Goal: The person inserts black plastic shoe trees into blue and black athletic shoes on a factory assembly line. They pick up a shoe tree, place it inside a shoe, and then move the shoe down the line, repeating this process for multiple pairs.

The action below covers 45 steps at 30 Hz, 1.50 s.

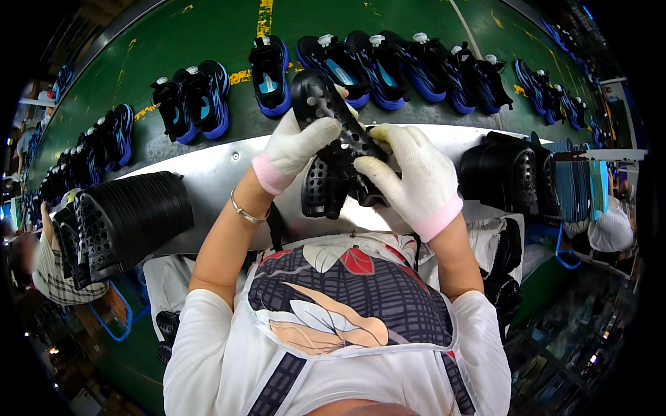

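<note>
In front of my chest, both hands, in white knit gloves with pink cuffs, hold up a black plastic shoe tree (321,97) dotted with round holes. My left hand (300,147) grips it from the left, thumb lying across its face. From the right, my right hand (414,170) closes on its lower part, thumb and fingers around it; the exact contact is partly hidden. Just below, more black perforated shoe trees (320,186) rest at the near edge of the metal ledge, partly covered by my hands.
Black-and-blue sneakers (269,76) stand in a row on the green conveyor belt (229,35) beyond the metal ledge (220,158). Stacked shoe trees lie left (135,215) and right (501,173), beside blue insoles (576,180). Other people sit at both sides.
</note>
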Each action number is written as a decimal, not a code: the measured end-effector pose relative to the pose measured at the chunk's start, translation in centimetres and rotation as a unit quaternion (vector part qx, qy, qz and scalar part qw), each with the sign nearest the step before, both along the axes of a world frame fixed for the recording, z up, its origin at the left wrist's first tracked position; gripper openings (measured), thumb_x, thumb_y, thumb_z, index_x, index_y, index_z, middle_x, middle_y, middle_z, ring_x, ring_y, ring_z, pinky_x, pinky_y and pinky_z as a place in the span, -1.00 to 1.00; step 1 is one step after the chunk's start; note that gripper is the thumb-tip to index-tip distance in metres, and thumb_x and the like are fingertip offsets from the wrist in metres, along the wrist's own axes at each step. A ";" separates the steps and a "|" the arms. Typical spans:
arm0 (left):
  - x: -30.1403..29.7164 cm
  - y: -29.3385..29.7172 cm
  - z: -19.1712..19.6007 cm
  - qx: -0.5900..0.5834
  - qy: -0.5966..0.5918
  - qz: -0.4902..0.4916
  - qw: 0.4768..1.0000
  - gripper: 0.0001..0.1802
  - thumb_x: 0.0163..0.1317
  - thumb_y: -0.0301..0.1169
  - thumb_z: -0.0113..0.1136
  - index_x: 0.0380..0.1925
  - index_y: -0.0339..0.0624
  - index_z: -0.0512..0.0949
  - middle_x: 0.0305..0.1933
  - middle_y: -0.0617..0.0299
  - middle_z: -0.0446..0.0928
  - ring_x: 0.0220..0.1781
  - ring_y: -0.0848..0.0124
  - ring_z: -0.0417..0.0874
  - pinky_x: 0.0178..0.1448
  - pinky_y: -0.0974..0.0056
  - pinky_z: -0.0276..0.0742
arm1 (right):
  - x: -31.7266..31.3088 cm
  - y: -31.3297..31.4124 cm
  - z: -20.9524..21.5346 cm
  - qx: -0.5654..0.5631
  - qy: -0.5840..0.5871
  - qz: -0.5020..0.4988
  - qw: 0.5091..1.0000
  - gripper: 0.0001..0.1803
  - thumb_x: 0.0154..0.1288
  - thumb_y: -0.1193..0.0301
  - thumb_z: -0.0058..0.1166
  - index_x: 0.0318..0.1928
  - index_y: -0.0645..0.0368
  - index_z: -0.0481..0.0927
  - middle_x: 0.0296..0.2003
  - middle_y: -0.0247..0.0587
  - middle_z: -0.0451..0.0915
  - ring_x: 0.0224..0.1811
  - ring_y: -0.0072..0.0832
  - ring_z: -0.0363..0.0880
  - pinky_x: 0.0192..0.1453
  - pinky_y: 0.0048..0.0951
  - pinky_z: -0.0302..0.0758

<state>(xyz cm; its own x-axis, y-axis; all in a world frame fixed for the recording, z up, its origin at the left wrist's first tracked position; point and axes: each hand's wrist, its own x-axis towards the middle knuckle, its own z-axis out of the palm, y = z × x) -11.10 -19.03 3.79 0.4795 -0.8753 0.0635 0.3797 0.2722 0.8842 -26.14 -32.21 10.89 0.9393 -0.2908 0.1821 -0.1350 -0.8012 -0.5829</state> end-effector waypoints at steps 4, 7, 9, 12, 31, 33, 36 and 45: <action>0.3 -0.4 -0.3 0.026 0.038 0.033 0.998 -0.47 0.34 -0.27 0.12 0.22 -0.28 0.27 0.06 0.11 0.51 0.11 0.31 0.57 0.22 0.17 0.50 | 1.0 -0.6 -0.9 -0.062 0.012 -0.012 0.998 -0.58 0.14 0.07 0.25 -0.22 0.15 0.55 -0.40 -0.14 0.56 -0.37 -0.19 0.60 -0.33 -0.23 0.51; 0.1 -1.4 -0.3 0.031 0.104 0.071 0.992 -0.53 0.38 -0.33 0.09 0.22 -0.30 0.30 0.02 0.15 0.53 0.06 0.35 0.57 0.19 0.16 0.51 | 1.9 -1.2 -1.1 -0.059 0.014 -0.015 0.998 -0.63 0.14 0.10 0.25 -0.32 0.16 0.54 -0.46 -0.14 0.54 -0.43 -0.19 0.58 -0.36 -0.22 0.48; 0.3 -2.2 -0.5 0.009 0.149 0.084 0.985 -0.69 0.33 -0.34 0.19 0.01 -0.18 0.43 -0.08 0.28 0.50 -0.08 0.47 0.56 -0.02 0.31 0.57 | 2.4 -2.0 -1.2 -0.041 0.004 -0.011 0.999 -0.64 0.15 0.11 0.25 -0.36 0.16 0.54 -0.49 -0.13 0.53 -0.46 -0.18 0.56 -0.38 -0.21 0.46; 1.5 -2.9 -1.6 0.064 0.121 0.008 0.991 -0.60 0.33 -0.20 0.20 0.04 -0.19 0.43 -0.03 0.23 0.51 -0.07 0.45 0.57 -0.02 0.31 0.57 | 3.0 -3.5 -1.8 0.012 0.035 -0.004 0.999 -0.65 0.15 0.14 0.24 -0.39 0.19 0.55 -0.52 -0.08 0.53 -0.46 -0.17 0.56 -0.38 -0.24 0.46; 4.7 -4.5 -8.2 0.246 -0.514 0.202 0.797 -0.79 0.17 -0.27 0.20 -0.21 -0.04 0.58 -0.15 0.16 0.53 -0.10 0.12 0.60 -0.10 0.07 0.55 | 18.1 -9.1 0.5 -0.146 0.306 0.124 0.932 -0.48 0.10 -0.01 0.06 -0.37 0.27 0.66 -0.49 0.07 0.61 -0.40 -0.12 0.61 -0.22 -0.25 0.53; 4.9 -4.7 -8.4 0.267 -0.519 0.198 0.788 -0.81 0.18 -0.26 0.19 -0.24 -0.04 0.59 -0.17 0.18 0.53 -0.11 0.14 0.61 -0.10 0.08 0.56 | 19.4 -8.3 0.5 -0.169 0.328 0.114 0.922 -0.49 0.09 0.00 0.05 -0.36 0.27 0.67 -0.44 0.11 0.63 -0.35 -0.07 0.63 -0.16 -0.22 0.54; 5.1 -5.3 -8.4 0.280 -0.535 0.176 0.777 -0.73 0.22 -0.21 0.15 -0.17 -0.07 0.60 -0.16 0.17 0.54 -0.13 0.11 0.60 -0.11 0.06 0.53 | 20.4 -6.3 -0.1 -0.242 0.339 0.091 0.904 -0.49 0.13 0.02 -0.01 -0.33 0.26 0.68 -0.31 0.14 0.65 -0.20 0.00 0.64 0.00 -0.18 0.55; 7.0 -5.9 -7.7 0.457 -0.458 -0.022 0.762 -0.74 0.15 -0.23 0.24 -0.23 -0.11 0.64 -0.12 0.05 0.63 -0.08 0.05 0.65 0.00 0.05 0.58 | 20.8 -2.6 -7.2 -0.251 0.396 0.022 0.883 -0.68 0.30 0.23 0.02 -0.20 0.21 0.69 -0.12 0.01 0.67 -0.04 -0.13 0.67 0.01 -0.21 0.60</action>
<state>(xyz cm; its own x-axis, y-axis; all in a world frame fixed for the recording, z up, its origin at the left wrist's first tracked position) -4.14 -24.96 -3.87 0.5686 -0.7689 -0.2923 -0.5195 -0.6112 0.5971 -5.38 -34.76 3.69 0.8380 -0.3195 -0.4424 -0.3029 -0.9467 0.1100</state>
